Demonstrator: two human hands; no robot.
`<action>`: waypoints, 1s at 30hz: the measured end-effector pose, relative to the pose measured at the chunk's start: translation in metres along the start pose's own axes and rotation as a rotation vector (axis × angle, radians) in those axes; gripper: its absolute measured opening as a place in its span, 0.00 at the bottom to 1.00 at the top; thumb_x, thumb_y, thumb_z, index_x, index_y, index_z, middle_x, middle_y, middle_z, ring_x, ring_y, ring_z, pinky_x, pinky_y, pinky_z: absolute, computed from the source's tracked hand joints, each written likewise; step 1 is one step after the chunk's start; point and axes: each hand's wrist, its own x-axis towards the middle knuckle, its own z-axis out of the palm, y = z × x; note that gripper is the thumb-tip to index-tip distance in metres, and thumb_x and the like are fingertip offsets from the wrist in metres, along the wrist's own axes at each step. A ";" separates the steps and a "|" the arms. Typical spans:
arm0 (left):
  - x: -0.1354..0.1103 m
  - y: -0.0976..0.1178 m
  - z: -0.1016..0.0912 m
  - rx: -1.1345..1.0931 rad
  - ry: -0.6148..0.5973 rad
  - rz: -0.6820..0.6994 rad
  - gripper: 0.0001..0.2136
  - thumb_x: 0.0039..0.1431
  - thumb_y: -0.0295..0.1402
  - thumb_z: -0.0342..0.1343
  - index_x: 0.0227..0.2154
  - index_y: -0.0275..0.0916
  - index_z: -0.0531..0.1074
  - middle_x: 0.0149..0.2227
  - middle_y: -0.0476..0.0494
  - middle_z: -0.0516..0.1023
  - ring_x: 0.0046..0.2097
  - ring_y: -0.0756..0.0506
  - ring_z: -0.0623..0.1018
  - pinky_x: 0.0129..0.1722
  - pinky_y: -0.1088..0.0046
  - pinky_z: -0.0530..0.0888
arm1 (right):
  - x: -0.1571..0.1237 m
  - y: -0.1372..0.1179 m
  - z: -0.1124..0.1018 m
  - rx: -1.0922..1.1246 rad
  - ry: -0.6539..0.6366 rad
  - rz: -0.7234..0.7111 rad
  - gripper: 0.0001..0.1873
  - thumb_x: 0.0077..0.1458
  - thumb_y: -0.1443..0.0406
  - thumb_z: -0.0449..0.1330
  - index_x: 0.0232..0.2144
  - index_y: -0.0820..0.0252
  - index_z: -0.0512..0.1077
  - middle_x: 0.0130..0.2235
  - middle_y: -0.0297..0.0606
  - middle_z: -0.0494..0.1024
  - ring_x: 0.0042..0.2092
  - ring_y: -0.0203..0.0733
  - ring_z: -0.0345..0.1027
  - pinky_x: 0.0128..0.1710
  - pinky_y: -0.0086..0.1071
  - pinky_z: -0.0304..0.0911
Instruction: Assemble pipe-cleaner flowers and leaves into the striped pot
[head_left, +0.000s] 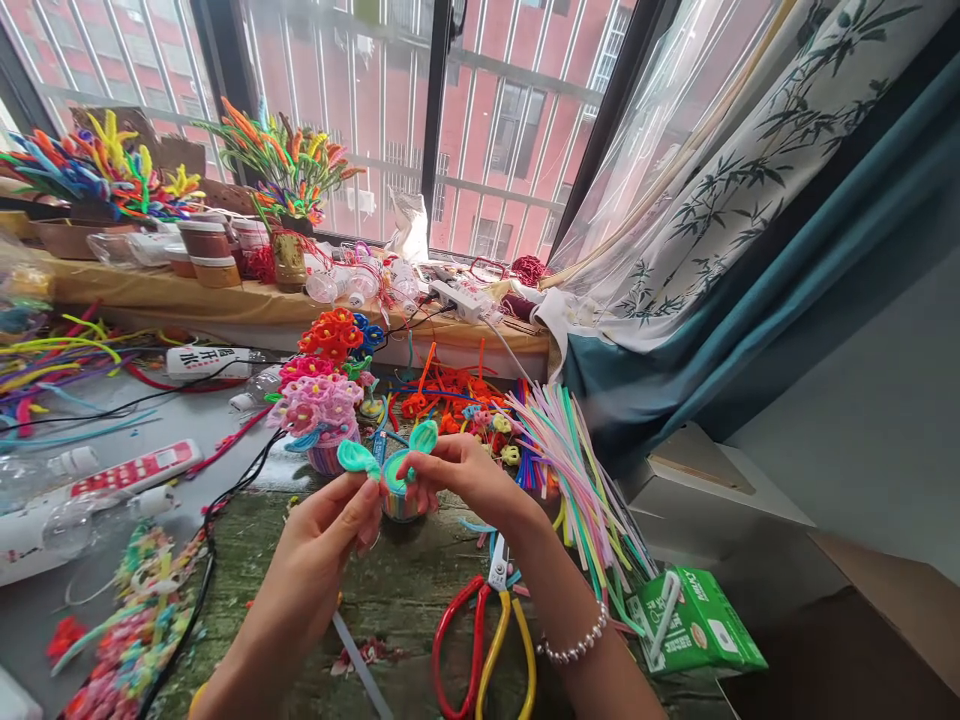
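Note:
My left hand (326,530) pinches a turquoise pipe-cleaner leaf (355,458) between thumb and fingertips. A second turquoise pipe-cleaner leaf (424,437) stands up from the fingers of my right hand (472,478), which are closed on its base. Whether the two leaves are joined in one piece is hidden by my fingers. Just behind and below the fingertips is a small striped cup (401,508) with a light green top. Left of it stands a striped pot (325,458) filled with pink pipe-cleaner flowers (319,395).
Red-and-yellow-handled scissors (487,640) lie below my right forearm. Loose pastel pipe cleaners (570,480) fan out at the right, near a green box (701,620). Plastic bottles (67,525), a black cable (210,545) and small coloured flowers (127,640) cover the left side.

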 end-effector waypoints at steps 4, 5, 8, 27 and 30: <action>-0.008 0.004 0.004 -0.022 0.061 -0.009 0.22 0.44 0.53 0.70 0.25 0.38 0.75 0.21 0.55 0.63 0.25 0.54 0.60 0.26 0.80 0.61 | -0.001 -0.002 0.001 0.034 0.013 0.007 0.25 0.48 0.46 0.70 0.31 0.63 0.77 0.24 0.33 0.79 0.21 0.33 0.70 0.22 0.26 0.57; -0.010 0.005 0.005 -0.028 0.085 -0.014 0.22 0.44 0.53 0.70 0.25 0.38 0.75 0.21 0.55 0.64 0.25 0.54 0.60 0.26 0.80 0.60 | -0.001 -0.002 0.001 0.045 0.021 0.008 0.25 0.47 0.46 0.71 0.31 0.63 0.77 0.23 0.32 0.79 0.21 0.33 0.69 0.21 0.25 0.56; -0.010 0.003 0.003 -0.024 0.101 -0.030 0.23 0.41 0.54 0.71 0.24 0.37 0.75 0.22 0.54 0.66 0.24 0.55 0.60 0.25 0.79 0.60 | -0.003 -0.003 0.002 0.062 0.045 0.015 0.25 0.46 0.46 0.72 0.28 0.62 0.74 0.19 0.29 0.75 0.18 0.31 0.65 0.19 0.25 0.52; -0.013 -0.036 -0.027 0.646 0.159 0.066 0.20 0.46 0.56 0.62 0.26 0.42 0.79 0.24 0.47 0.79 0.27 0.47 0.71 0.28 0.73 0.66 | 0.000 -0.002 -0.005 0.108 0.228 0.048 0.25 0.37 0.50 0.76 0.19 0.64 0.73 0.17 0.30 0.74 0.17 0.28 0.64 0.18 0.23 0.54; -0.009 -0.038 -0.024 0.553 0.152 0.042 0.20 0.41 0.55 0.66 0.23 0.42 0.79 0.24 0.46 0.80 0.28 0.45 0.76 0.29 0.73 0.70 | 0.005 0.005 -0.011 0.115 0.299 0.026 0.25 0.32 0.51 0.78 0.21 0.64 0.74 0.19 0.31 0.76 0.19 0.30 0.68 0.20 0.23 0.57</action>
